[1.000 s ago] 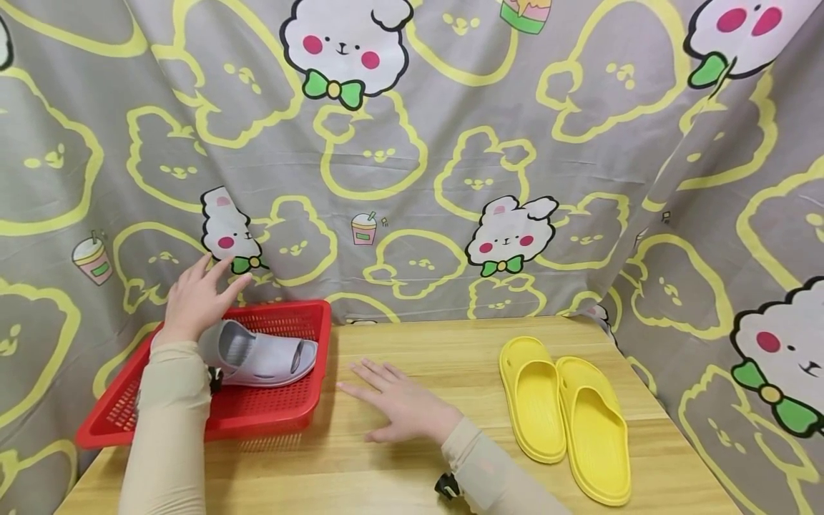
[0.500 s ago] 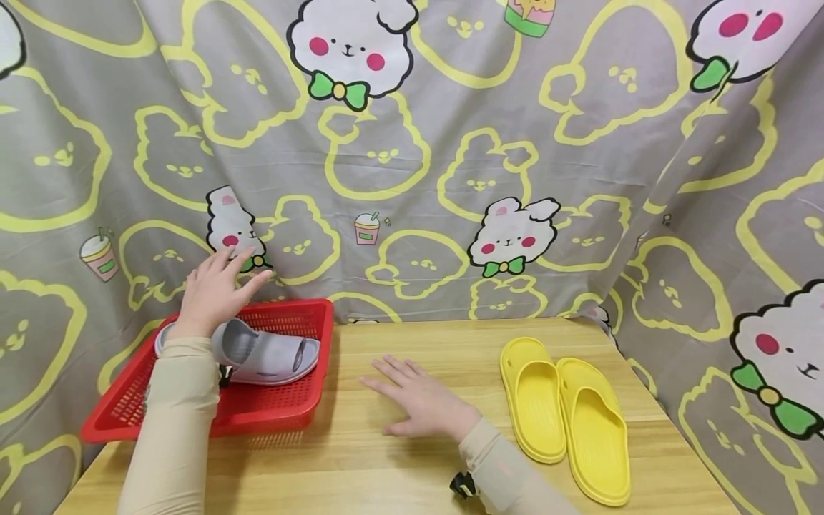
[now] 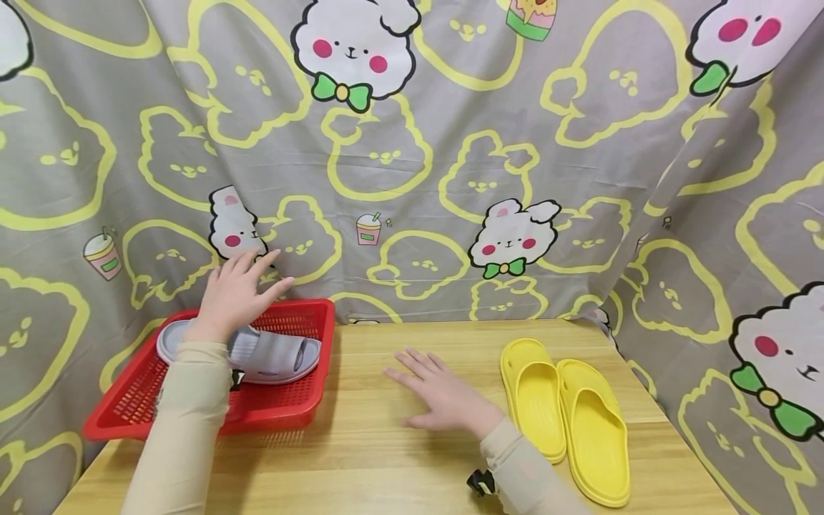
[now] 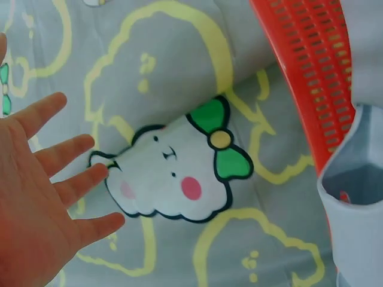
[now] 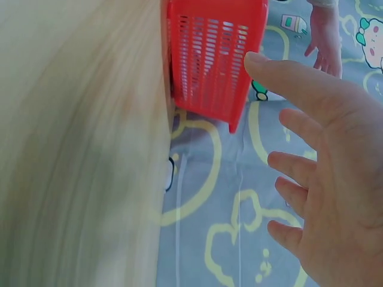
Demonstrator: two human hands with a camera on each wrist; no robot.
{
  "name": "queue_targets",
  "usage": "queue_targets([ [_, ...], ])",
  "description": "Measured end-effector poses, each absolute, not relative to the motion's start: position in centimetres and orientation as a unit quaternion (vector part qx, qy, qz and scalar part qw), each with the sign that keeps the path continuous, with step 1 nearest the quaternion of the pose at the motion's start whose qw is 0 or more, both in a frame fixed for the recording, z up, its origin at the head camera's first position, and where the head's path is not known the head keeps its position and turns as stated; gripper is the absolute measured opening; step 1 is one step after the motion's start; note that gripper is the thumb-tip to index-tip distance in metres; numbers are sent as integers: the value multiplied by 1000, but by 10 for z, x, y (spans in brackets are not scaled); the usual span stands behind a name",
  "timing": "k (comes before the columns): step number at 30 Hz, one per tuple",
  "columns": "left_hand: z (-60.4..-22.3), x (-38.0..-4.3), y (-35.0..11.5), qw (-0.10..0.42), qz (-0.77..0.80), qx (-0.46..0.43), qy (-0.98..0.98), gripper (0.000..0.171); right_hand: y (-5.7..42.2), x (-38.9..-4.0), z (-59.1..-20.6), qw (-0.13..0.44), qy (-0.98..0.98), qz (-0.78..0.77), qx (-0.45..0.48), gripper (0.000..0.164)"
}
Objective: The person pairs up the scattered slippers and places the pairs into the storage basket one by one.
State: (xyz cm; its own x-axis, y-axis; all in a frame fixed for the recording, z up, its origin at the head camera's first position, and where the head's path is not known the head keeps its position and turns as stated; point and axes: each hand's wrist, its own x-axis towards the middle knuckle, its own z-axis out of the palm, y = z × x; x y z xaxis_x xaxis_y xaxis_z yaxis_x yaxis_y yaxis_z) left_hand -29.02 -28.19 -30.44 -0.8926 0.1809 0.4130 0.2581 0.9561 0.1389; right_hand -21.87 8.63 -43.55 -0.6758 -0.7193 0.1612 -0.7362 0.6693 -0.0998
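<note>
In the head view my left hand [image 3: 237, 297] hovers over the red plastic basket [image 3: 328, 343], fingers spread and holding nothing. Grey slippers [image 3: 273, 355] lie in that basket, partly hidden behind my left hand and forearm. The left wrist view shows the spread left fingers apart from the grey slipper [image 4: 359, 233]. My right hand [image 3: 447, 392] is above the wooden table with its fingers spread, between the basket and a pair of yellow slippers. It touches nothing in the right wrist view either. The yellow slippers [image 3: 537, 422] lie side by side on the right, toes toward the back.
The wooden table [image 3: 360, 465] spans the front. A grey curtain [image 3: 399, 164] with yellow outlines and cartoon rabbits hangs behind and at both sides. Small black wrist cameras [image 3: 481, 483] are strapped under the forearms.
My left hand has drifted to the right above the basket, uncovering more of the grey slipper at the left. The right hand has moved right, away from the basket toward the yellow slippers.
</note>
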Motion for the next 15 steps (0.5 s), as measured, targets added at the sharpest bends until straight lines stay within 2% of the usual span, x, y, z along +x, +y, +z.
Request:
queue_targets([
  [15,-313,-286,-249,192,-112,-135,-966,74,130,-214,-428,68,-923,106,364,84],
])
